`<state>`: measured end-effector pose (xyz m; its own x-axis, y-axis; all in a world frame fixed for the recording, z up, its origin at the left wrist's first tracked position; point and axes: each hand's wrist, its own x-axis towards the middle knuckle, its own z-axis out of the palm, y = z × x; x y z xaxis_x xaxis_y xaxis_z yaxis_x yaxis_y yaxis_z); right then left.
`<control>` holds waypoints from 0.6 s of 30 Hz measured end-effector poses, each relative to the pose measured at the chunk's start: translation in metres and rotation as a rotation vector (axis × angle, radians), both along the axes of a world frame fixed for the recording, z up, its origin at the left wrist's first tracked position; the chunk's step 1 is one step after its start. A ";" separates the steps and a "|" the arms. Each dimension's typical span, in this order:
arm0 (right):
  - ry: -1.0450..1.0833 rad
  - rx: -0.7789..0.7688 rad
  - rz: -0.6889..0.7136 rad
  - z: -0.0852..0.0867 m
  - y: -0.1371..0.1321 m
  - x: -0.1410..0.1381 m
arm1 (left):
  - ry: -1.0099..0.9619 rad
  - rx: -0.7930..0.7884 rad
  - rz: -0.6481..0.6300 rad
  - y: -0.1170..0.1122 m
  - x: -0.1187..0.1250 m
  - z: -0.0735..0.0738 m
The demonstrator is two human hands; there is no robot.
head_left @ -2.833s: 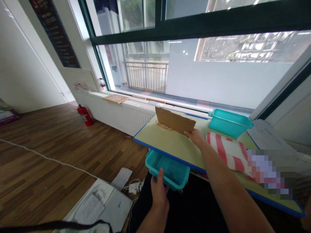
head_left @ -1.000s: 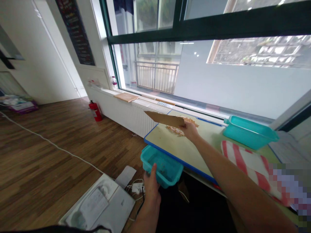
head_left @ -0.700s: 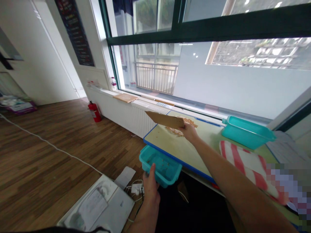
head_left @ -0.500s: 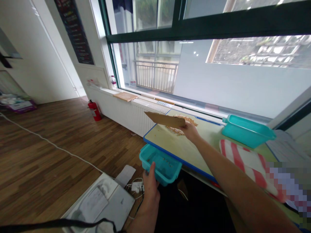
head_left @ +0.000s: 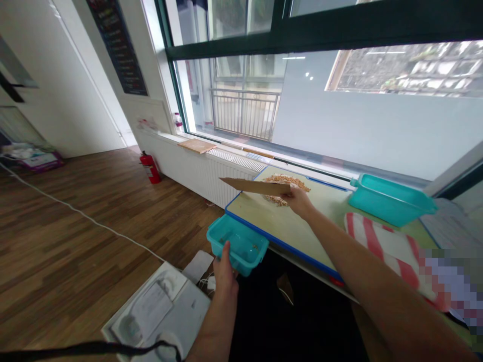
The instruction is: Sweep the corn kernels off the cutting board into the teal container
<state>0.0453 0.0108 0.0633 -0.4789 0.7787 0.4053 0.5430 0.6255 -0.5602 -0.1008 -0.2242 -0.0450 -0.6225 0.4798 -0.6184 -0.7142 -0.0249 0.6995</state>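
My right hand (head_left: 299, 200) grips a flat piece of brown cardboard (head_left: 255, 186), held nearly level just above a pile of small tan grains (head_left: 287, 180) at the far left corner of the pale table (head_left: 283, 223). My left hand (head_left: 225, 271) holds the near rim of a teal plastic bin (head_left: 237, 243), kept below the table's blue front edge. A few grains lie in the bin's bottom.
A second teal bin (head_left: 391, 199) stands at the table's far right, with a red-and-white striped cloth (head_left: 381, 246) in front of it. A radiator and windowsill run behind the table. A red fire extinguisher (head_left: 150, 168), a white cable and papers (head_left: 158, 311) are on the wooden floor.
The cardboard went from standing on edge behind the grains to lying almost flat above them. My left hand shifted the bin a little leftward under the table edge.
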 end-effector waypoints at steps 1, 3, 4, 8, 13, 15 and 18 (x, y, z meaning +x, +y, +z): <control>-0.005 -0.012 0.003 -0.001 0.000 0.000 | 0.005 0.005 0.003 0.000 -0.003 0.002; -0.013 -0.035 0.004 -0.002 0.000 -0.001 | 0.004 0.013 0.020 0.001 -0.007 0.008; -0.014 -0.044 0.005 -0.002 -0.001 -0.001 | 0.002 0.019 0.030 0.001 -0.008 0.011; -0.009 -0.074 0.022 -0.002 -0.005 0.000 | -0.002 0.045 0.034 -0.001 -0.010 0.020; 0.011 -0.113 0.058 0.000 -0.012 0.003 | 0.001 0.053 0.017 -0.001 -0.011 0.021; 0.028 -0.125 0.070 0.000 -0.014 0.005 | -0.002 0.052 0.024 0.000 -0.012 0.021; 0.053 -0.138 0.079 -0.002 -0.017 0.007 | -0.001 0.057 0.038 0.000 -0.012 0.023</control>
<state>0.0526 -0.0060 0.0609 -0.5219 0.7894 0.3233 0.4624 0.5802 -0.6705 -0.1129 -0.2242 -0.0224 -0.6406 0.4903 -0.5910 -0.7123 -0.0919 0.6958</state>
